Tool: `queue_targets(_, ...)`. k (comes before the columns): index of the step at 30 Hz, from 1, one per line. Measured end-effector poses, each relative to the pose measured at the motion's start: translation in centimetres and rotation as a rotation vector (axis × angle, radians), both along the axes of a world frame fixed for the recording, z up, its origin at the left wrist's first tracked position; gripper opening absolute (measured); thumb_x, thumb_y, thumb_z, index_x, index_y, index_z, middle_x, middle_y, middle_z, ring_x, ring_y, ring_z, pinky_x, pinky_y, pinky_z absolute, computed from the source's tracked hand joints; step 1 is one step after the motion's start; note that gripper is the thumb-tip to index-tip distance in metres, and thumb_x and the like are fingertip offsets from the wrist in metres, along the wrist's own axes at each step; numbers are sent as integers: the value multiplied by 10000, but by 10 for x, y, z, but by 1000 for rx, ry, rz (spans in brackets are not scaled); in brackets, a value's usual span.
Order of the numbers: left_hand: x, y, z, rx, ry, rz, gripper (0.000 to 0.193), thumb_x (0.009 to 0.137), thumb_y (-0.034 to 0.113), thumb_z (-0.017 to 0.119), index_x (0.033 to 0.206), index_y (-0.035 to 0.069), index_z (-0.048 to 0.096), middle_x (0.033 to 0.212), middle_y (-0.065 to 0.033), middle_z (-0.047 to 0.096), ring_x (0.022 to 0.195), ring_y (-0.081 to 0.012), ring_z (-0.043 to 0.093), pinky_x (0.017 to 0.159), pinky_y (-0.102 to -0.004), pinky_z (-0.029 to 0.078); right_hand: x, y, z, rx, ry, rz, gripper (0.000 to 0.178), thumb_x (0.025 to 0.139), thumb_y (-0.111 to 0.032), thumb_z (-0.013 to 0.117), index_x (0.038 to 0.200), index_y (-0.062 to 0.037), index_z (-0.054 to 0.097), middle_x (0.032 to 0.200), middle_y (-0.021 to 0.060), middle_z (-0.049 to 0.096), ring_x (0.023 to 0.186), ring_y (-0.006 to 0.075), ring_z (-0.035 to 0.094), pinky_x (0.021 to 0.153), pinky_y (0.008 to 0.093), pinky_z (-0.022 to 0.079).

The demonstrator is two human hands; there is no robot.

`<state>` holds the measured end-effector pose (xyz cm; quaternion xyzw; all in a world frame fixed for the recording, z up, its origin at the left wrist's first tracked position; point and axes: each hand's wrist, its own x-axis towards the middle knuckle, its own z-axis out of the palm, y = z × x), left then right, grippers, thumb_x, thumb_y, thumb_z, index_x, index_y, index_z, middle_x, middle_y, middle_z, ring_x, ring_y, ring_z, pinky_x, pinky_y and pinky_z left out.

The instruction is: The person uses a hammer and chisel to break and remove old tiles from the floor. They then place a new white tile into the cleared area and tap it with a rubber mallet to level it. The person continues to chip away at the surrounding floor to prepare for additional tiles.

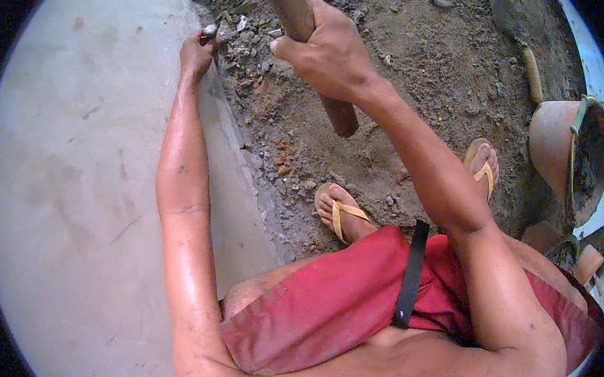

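Observation:
My left hand point(197, 55) is closed at the edge of a smooth grey slab point(74, 202), around what looks like a metal chisel point(210, 30). Only its shiny round end shows; the rest is hidden by my fingers and the rubble. Raised over the dirt, my right hand point(332, 52) wraps round a thick wooden tool handle point(290, 13). Its lower end sticks out below my fist, and its other end runs out of the upper edge, so the tool's head is out of view. Broken chips point(248, 46) lie right of my left hand.
Rough dirt point(420, 77) spreads right of the slab. My feet in yellow flip-flops point(345, 213) stand on it. At the far right are a trowel point(532, 74) with a pale handle, and a tipped bucket point(555, 138) with a dark, dirty inside.

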<state>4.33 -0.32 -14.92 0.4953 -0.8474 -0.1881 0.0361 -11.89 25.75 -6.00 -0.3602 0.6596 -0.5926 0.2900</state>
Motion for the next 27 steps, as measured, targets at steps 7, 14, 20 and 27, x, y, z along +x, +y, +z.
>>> queue_targets(7,14,-9,-12,36,83,-117,238,778,218,659,952,57,633,898,-67,680,818,-153,625,735,-286,455,-24,-29,60,-542,186,-303,118,741,-82,532,781,20,489,629,51,474,561,154,468,527,324,419)
queue_targets(14,14,-16,-20,44,148,-120,275,763,216,674,972,43,623,910,-94,672,839,-186,629,756,-298,459,48,-79,-58,-200,-48,-315,260,681,-186,638,809,3,514,651,113,557,596,227,549,587,374,460)
queue_targets(20,16,-4,-35,-151,-115,-100,354,716,245,699,999,49,617,945,-140,652,903,-299,617,796,-361,469,60,-44,-102,369,-114,205,286,667,-223,621,786,24,540,660,148,583,601,232,585,562,364,477)
queue_targets(27,23,-13,-30,-65,-53,-88,288,734,253,691,941,62,630,906,-117,665,856,-257,635,764,-345,474,-26,-85,44,-391,803,-332,252,732,-133,580,899,45,516,730,113,527,670,230,539,575,359,450)
